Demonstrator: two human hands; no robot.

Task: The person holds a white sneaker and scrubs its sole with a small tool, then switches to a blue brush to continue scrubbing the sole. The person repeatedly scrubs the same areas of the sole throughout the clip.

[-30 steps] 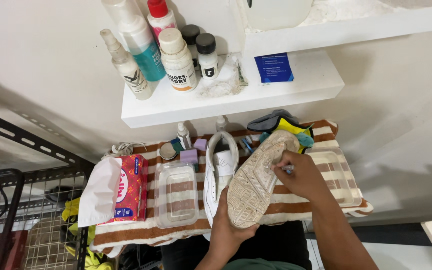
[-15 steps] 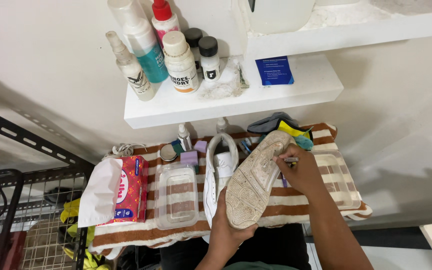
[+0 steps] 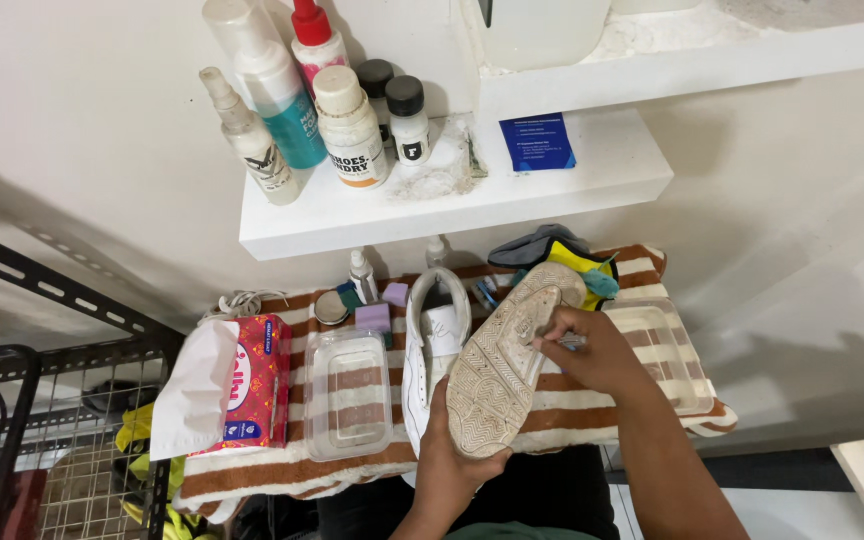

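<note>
I hold a dirty white shoe (image 3: 502,370) upside down in my left hand (image 3: 457,465), my fingers closed around its heel end, so the worn sole faces up to me. My right hand (image 3: 592,352) is closed on a small tool (image 3: 567,342); I think it is a brush, but only a little of it shows between my fingers, so I cannot tell for sure. Compared with one second ago, this hand has moved a little along the side of the sole near the toe, and the shoe is turned a bit more toward me. To me this means the cleaning of the sole edge is going on, not finished, because the sole looks grey and stained over most of its length.

The shoe is above the striped towel (image 3: 352,460) on the low table, just beside the second white shoe (image 3: 434,345), which lies there with its opening up. On the left of it is a clear plastic box (image 3: 347,390), then a red pack of tissues (image 3: 252,385). Another clear box (image 3: 667,350) is under my right wrist. On the white shelf (image 3: 512,200) above stand several bottles (image 3: 347,125) of cleaner.
</note>
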